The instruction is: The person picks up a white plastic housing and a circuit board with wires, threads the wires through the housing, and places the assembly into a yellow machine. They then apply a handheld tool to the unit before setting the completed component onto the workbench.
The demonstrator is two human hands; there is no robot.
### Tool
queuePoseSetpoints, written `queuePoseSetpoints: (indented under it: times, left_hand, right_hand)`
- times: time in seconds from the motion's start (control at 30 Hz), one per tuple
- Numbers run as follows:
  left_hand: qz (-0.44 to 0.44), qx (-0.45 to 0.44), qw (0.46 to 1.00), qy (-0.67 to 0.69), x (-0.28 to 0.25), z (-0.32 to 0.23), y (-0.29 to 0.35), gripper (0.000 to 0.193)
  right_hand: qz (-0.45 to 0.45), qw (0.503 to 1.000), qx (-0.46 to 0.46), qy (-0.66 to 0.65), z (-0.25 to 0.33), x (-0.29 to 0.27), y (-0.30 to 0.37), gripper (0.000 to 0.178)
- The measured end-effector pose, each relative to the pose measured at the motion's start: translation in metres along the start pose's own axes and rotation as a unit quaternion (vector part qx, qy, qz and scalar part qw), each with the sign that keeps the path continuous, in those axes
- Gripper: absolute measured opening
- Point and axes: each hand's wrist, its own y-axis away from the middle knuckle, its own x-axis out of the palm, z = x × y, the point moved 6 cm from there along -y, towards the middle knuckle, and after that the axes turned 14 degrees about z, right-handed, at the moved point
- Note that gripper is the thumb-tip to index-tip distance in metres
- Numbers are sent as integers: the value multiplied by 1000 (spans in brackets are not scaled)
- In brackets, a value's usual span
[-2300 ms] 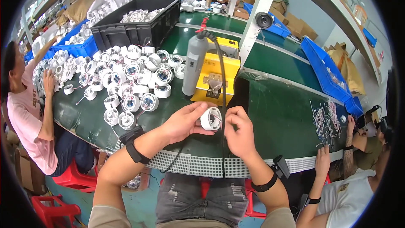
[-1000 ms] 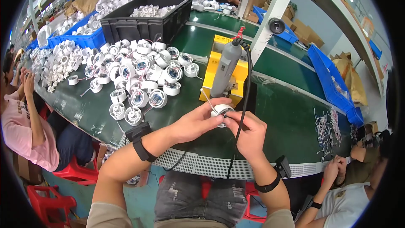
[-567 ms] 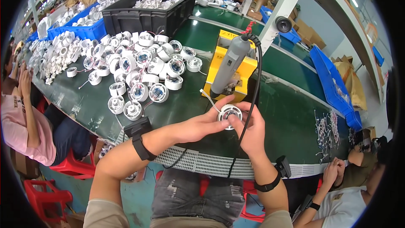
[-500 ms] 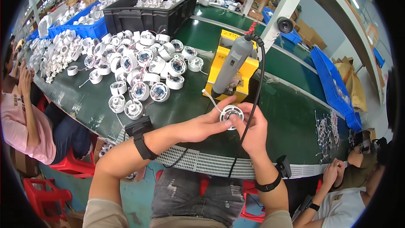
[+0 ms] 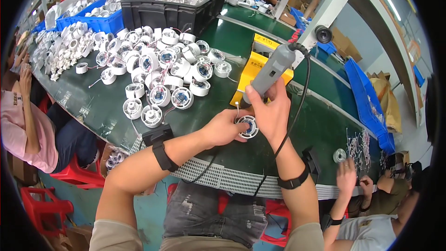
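My left hand point(image 5: 221, 128) is closed on a round white plastic housing point(image 5: 254, 133) with a blue circuit board inside; its thumb lies on the board. A short white cable with a small plug sticks up from the housing. My right hand point(image 5: 272, 116) wraps round the lower part of a grey electric screwdriver point(image 5: 275, 65), thumb on one side and fingers on the other. The screwdriver leans in front of a yellow box-shaped machine point(image 5: 243, 76), its dark tip end down and to the left, close above my left hand. A black cord runs from its top.
A heap of similar white housings point(image 5: 149, 62) covers the bench on the left, before a black crate point(image 5: 153, 14) and a blue bin point(image 5: 100, 22). Thin cables point(image 5: 360, 151) lie at the right, where a neighbour's hand point(image 5: 346, 176) is near another housing point(image 5: 339, 155). A blue tray point(image 5: 367, 100) stands behind.
My right hand has left the housing and moved up onto the screwdriver. My left hand now holds the housing alone, slightly lower. A neighbour's hand and a housing have appeared beside the cables.
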Motion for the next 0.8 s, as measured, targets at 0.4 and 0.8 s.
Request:
queuePoseSetpoints:
  times: [0.4, 0.8]
  left_hand:
    - [-27, -68, 997, -26, -9, 11, -2, 39]
    - [-36, -76, 996, -17, -10, 10, 0, 40]
  right_hand:
    - [-242, 950, -155, -126, 6, -33, -36, 38]
    - [-229, 955, -150, -112, -1, -23, -37, 35]
